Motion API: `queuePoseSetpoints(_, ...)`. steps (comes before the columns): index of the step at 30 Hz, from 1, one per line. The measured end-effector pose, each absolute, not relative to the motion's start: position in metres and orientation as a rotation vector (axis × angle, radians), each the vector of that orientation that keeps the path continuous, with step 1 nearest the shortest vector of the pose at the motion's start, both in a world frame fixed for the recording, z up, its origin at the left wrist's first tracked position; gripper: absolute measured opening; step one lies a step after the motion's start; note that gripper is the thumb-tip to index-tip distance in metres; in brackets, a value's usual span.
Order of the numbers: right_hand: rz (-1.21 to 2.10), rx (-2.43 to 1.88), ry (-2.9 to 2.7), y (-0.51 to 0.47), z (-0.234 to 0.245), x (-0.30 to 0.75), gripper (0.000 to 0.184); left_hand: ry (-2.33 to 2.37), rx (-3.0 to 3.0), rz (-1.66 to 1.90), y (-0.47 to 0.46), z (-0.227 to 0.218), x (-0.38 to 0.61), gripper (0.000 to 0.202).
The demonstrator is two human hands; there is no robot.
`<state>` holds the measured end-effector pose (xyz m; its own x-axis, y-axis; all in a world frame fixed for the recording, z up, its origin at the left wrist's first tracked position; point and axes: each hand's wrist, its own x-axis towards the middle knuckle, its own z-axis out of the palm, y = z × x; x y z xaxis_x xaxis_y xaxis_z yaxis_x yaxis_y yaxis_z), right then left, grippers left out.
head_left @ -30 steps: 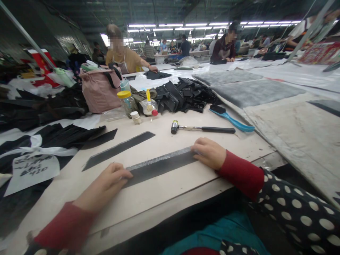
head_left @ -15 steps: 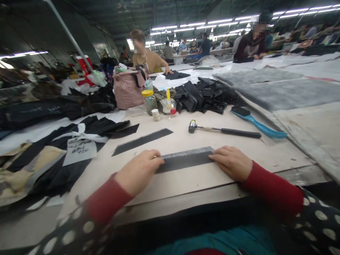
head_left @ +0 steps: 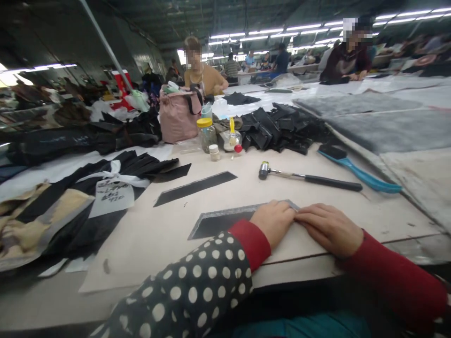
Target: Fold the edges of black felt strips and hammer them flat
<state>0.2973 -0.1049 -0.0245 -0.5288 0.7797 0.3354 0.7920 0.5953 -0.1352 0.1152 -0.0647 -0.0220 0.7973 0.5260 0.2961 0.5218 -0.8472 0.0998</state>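
A black strip of material with a grey border lies flat on the pale work surface in front of me. My left hand rests over its right part with fingers bent, hiding that stretch. At the strip's right end, my right hand has its fingers pressed together and touching the edge. The two hands' fingertips almost meet there. Beyond them lies a second black strip, untouched. A hammer with a black handle is on the table past my right hand.
A blue-handled brush lies at right. Behind stand a yellow-lidded jar, a small white bottle, a yellow brush and a pink bag. Black pieces are heaped nearby; a tagged bundle lies left. Co-workers stand farther back.
My left hand has moved right along the strip, from its left end to near my right hand. The strip's left end is now uncovered. The view has shifted slightly.
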Motion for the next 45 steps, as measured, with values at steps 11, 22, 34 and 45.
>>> queuePoseSetpoints(11, 1.100, -1.969, -1.737, -0.073, 0.004, 0.304, 0.024, 0.804, 2.858, 0.464, -0.063, -0.020, 0.114, 0.023)
queuePoseSetpoints(22, 1.182, -2.025, -1.798, -0.065, 0.007, 0.303, 0.020, 0.772, 2.883, 0.436, -0.062, -0.020, 0.114, 0.026)
queuePoseSetpoints(34, 0.303, -1.908, -2.083, -0.099, -0.007, 0.279, 0.023, 0.773, 2.819, 0.462, -0.063, -0.017, 0.116, 0.026)
queuePoseSetpoints(45, -0.348, -1.803, -2.449, -0.101, -0.032, 0.269, 0.020, 0.868, 2.743, 0.443, -0.061, -0.018, 0.118, 0.031)
